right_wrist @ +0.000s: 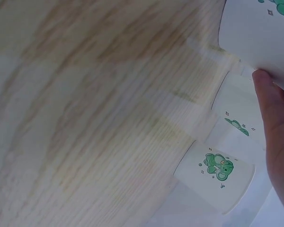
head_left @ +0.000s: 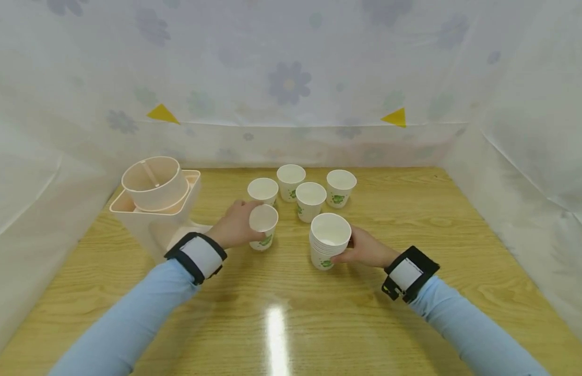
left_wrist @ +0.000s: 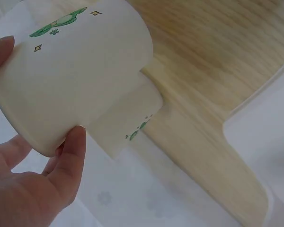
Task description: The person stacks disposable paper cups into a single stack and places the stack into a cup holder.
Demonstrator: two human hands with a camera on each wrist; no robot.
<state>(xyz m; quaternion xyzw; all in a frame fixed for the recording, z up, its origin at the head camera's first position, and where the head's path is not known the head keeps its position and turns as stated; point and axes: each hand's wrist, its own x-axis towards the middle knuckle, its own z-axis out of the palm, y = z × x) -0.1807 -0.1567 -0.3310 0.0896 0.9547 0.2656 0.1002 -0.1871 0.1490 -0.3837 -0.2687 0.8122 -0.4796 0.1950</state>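
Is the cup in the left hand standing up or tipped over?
Upright: in the head view, the cup in the left hand has its round mouth facing up.

R grip (head_left: 365,249) pt.-hidden behind cup stack (head_left: 327,243)

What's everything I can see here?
Table: one, yellowish wood, lower view
Far cups: four, white with green prints, table middle, towards back
Cup stack: one, same colours, nearer, centre
Single cup: one, same colours, left of stack
Container: one, pale peach, table's left
Sheets: three, whitish, back and sides
Triangles: two, yellow, back sheet
Wrist straps: two, black and white, wrists
Sleeves: two, light blue, forearms
Left hand: one, bare, fingers gripping single cup
Right hand: one, bare, holding cup stack
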